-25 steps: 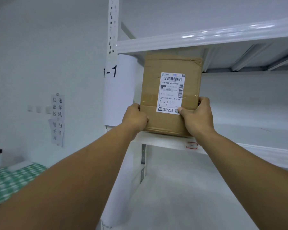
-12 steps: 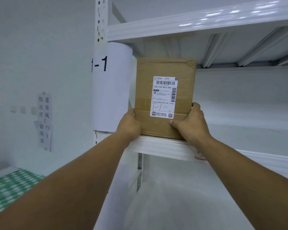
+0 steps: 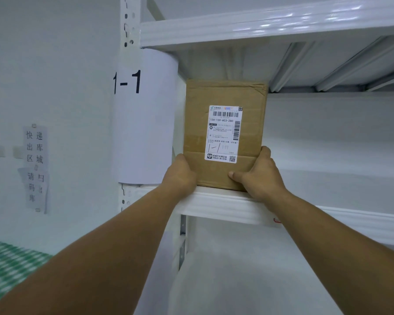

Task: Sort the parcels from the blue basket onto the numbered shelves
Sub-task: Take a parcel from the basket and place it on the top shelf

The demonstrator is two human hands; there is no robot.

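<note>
both arms reach up; the left hand (image 3: 180, 176) and right hand (image 3: 258, 176) grip the box (image 3: 224, 135) at its bottom corners, fingers closed on it. it stands upright on the shelf (image 3: 225, 204), at 3 o'clock from the 1-1 sign (image 3: 143, 114). the cardboard looks stiff and fairly light; side edges suit holding.

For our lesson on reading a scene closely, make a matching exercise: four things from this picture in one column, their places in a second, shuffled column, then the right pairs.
Things:
1. cardboard parcel
2. 1-1 sign
3. left hand
4. checked cloth

Places:
A. wrapped round the shelf post
B. bottom left corner of the view
C. standing upright on the shelf
D. at the parcel's lower left edge

Pairs: 1-C, 2-A, 3-D, 4-B
</note>
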